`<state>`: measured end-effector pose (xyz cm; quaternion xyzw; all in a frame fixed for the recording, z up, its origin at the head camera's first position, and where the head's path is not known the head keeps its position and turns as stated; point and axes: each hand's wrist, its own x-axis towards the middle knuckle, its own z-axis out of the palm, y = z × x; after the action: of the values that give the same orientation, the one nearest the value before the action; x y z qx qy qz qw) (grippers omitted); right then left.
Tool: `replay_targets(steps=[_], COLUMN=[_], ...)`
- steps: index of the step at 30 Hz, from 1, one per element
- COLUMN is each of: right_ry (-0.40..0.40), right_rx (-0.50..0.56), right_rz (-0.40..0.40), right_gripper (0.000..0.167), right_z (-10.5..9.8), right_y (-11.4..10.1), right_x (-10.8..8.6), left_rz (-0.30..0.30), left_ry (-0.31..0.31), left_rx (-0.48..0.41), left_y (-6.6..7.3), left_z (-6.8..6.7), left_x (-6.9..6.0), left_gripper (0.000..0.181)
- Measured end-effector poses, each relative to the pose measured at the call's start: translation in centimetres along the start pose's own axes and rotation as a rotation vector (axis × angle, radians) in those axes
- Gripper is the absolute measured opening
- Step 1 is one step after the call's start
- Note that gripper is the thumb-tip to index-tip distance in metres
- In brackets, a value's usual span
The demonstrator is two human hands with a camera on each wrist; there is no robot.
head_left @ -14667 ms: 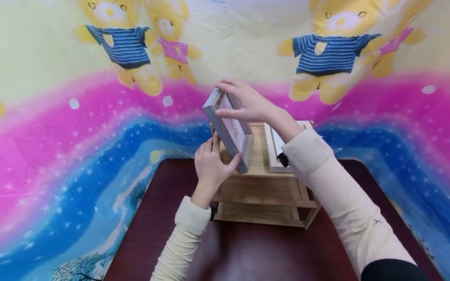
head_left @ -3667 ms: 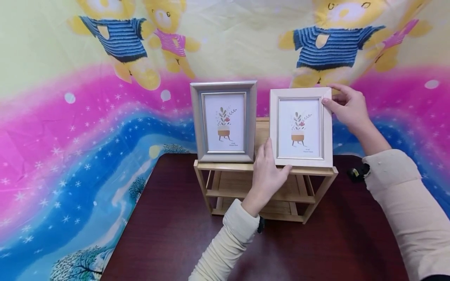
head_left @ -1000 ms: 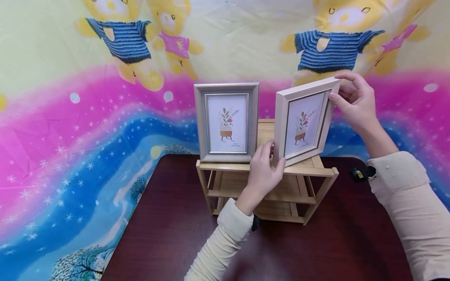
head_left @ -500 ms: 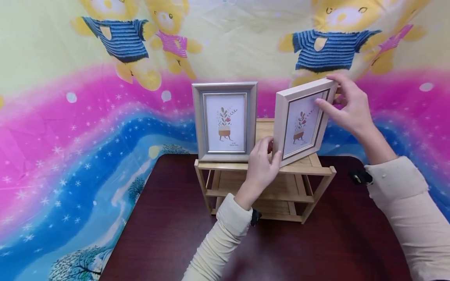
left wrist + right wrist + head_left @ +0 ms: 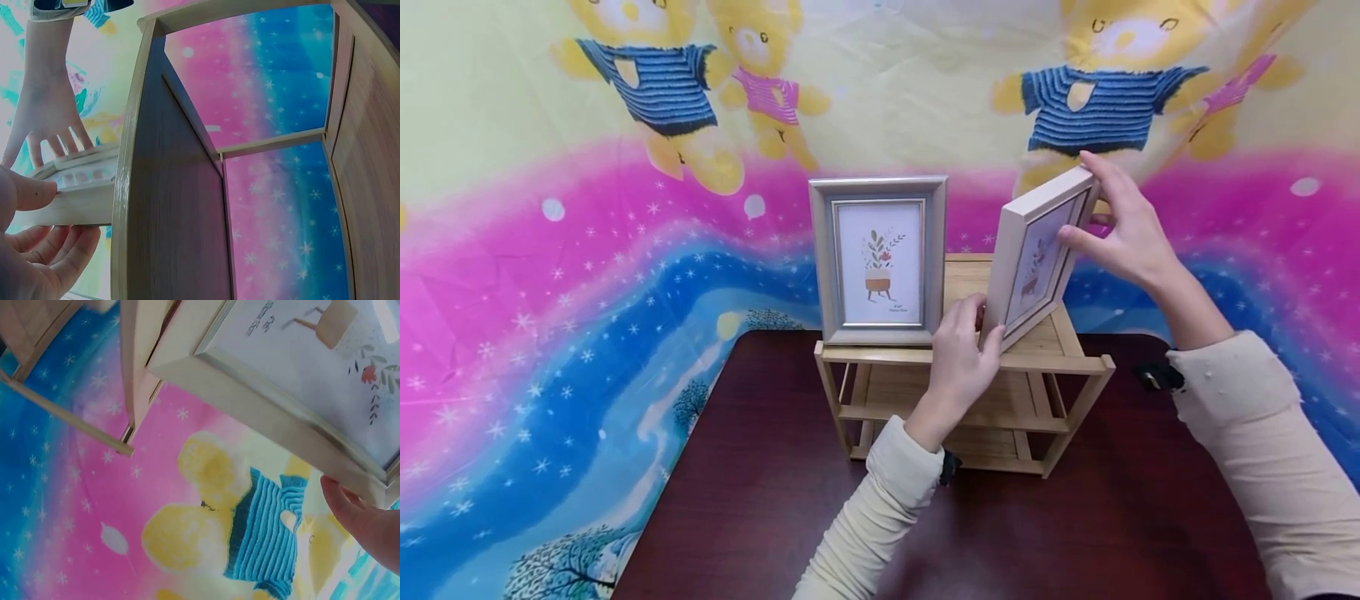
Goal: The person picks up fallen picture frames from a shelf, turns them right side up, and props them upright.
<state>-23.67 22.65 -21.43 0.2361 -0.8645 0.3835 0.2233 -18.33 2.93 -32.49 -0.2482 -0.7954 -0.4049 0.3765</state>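
A cream picture frame (image 5: pixel 1012 242) stands turned at an angle on the right of the wooden rack's top, its picture facing right. My left hand (image 5: pixel 958 354) grips its lower left edge, thumb in front and fingers behind. At its upper right corner, my right hand (image 5: pixel 1131 229) holds it between thumb and fingers. The left wrist view shows the frame's edge (image 5: pixel 81 208) between the thumb and curled fingers of my left hand (image 5: pixel 31 250). In the right wrist view, fingertips of my right hand (image 5: pixel 369 531) touch the cream frame's corner (image 5: pixel 281 425).
A silver-grey picture frame (image 5: pixel 822 267) stands upright on the rack's left side, facing forward. The wooden rack (image 5: pixel 1037 364) has lower shelves and rests on a dark red table (image 5: pixel 760 500). Behind hangs a colourful cloth (image 5: pixel 925 100) with printed bears.
The cream frame has turned further, its picture now facing more to the right. My right hand has moved left with its upper corner, while my left hand keeps its grip on the lower edge.
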Motion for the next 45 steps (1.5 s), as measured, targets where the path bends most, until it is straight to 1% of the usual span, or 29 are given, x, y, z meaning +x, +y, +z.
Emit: replay_targets(steps=[3, 7, 14, 19, 23, 28, 32, 35, 39, 42, 45], right_ry=[0.003, 0.024, 0.073, 0.088, 0.064, 0.0, -0.007, 0.008, 0.019, 0.008, -0.02], right_rx=[0.005, 0.004, -0.057, -0.075, -0.108, -0.151, -0.182, -0.192, -0.178, -0.158, -0.131], right_rz=[-0.05, -0.12, -0.192, -0.237, -0.221, -0.148, -0.116, -0.115, -0.14, -0.165, -0.176], right_gripper=[0.081, 0.087, 0.1, 0.105, 0.109, 0.11, 0.11, 0.108, 0.102, 0.095, 0.091], right_z=[0.4, 0.9, 1.4, 1.6, 1.5, 1.3, 1.4, 1.6, 1.7, 1.6, 1.3], right_y=[0.1, 0.1, 0.0, -0.3, -0.7, -1.6, -2.0, -2.2, -2.2, -2.1, -2.0], right_x=[-0.1, -0.2, -0.1, 0.0, -0.1, -0.4, -0.5, -0.6, -0.5, -0.3, -0.2], left_rz=[0.014, 0.022, 0.021, 0.023, 0.018, -0.007, -0.016, -0.013, -0.003, 0.015, 0.037], left_ry=[0.021, 0.03, 0.045, 0.043, 0.044, 0.014, -0.003, -0.008, 0.0, 0.005, -0.005], left_rx=[0.022, 0.04, 0.04, 0.054, 0.061, 0.081, 0.084, 0.09, 0.086, 0.077, 0.047], left_y=[0.2, 0.5, 0.8, 0.9, 1.1, 1.4, 1.5, 1.5, 1.4, 1.3, 1.2], left_z=[0.2, 0.4, 0.6, 0.7, 0.7, 0.7, 0.7, 0.7, 0.8, 0.9, 1.0], left_x=[0.0, -0.1, -0.2, -0.3, -0.3, -0.3, -0.4, -0.4, -0.4, -0.4, -0.4], left_gripper=[0.031, 0.031, 0.033, 0.032, 0.032, 0.032, 0.032, 0.032, 0.032, 0.032, 0.032])
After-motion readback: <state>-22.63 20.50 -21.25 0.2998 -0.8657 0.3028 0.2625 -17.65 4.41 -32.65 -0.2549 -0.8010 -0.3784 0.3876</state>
